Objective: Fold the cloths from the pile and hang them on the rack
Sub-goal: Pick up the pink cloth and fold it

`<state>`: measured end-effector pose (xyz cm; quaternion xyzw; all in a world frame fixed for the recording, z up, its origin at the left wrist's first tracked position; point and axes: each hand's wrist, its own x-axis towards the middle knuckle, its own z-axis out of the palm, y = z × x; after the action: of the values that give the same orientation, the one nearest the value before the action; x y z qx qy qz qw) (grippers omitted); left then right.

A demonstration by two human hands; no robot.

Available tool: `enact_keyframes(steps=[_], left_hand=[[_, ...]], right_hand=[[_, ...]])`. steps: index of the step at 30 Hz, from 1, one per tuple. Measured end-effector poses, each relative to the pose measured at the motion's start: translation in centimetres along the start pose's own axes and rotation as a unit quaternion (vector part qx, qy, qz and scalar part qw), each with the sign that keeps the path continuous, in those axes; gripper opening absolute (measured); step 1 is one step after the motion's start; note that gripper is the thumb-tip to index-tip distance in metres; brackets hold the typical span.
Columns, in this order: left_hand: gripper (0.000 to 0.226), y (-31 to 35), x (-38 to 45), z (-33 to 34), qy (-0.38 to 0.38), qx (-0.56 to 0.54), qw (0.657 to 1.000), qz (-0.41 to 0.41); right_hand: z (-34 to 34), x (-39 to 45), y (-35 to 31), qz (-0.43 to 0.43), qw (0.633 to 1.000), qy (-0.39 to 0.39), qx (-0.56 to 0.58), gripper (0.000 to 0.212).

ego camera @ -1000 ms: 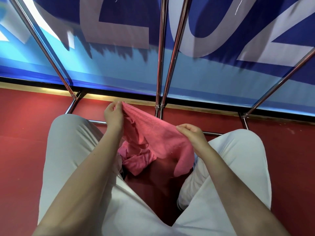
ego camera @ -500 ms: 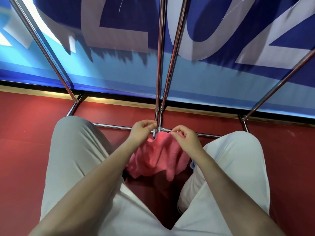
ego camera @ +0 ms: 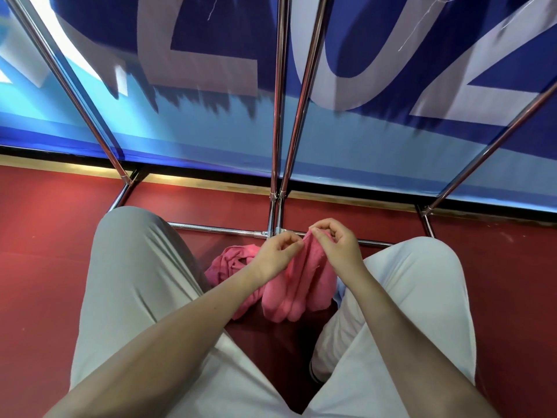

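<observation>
Fingers (ego camera: 297,243) of left hand (ego camera: 275,256) curled, thumb and forefinger pinching top edge of pink cloth (ego camera: 297,285). Fingers (ego camera: 319,229) of right hand (ego camera: 339,247) likewise curled, pinching same top edge just beside left pinch; the two hands nearly touching. Cloth doubled lengthwise, hanging in soft vertical folds from the pinches, lower end loose above red floor (ego camera: 45,267) between the knees. Held in front of lowest horizontal bar of chrome rack (ego camera: 278,116), near the joint where two upright tubes meet the bar; contact between cloth and bar cannot be told. Second pink heap, pile of cloths (ego camera: 233,260), crumpled on floor just left of held cloth, partly hidden behind left forearm, close to left knee. Pale grey trousers (ego camera: 129,282) on both legs, knees bent, one on either side of cloth. Rack tubes slanting upward toward top edge of view, further tubes at far left and far right. Behind rack, blue banner (ego camera: 211,131) with large pale lettering, dark strip along its base where it meets floor.
</observation>
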<state>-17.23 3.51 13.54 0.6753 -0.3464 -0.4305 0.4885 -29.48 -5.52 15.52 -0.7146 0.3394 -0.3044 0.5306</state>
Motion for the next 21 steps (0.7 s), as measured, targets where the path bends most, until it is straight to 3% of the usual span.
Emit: enact_keyframes(steps=[9,17,21], left_hand=[[0.013,0.1,0.0,-0.9,0.093,-0.013,0.995,0.034],[0.013,1.0,0.2,-2.1,0.148,0.004,0.987,0.057],[0.012,1.7,0.4,-3.1,0.185,-0.026,0.981,0.054]], right_hand=[[0.5,0.0,0.0,0.017,0.999,0.008,-0.032,0.014],[1.0,-0.1,1.0,0.040,0.994,-0.048,-0.093,0.005],[1.1,-0.2,0.6,0.038,0.996,-0.047,-0.066,0.008]])
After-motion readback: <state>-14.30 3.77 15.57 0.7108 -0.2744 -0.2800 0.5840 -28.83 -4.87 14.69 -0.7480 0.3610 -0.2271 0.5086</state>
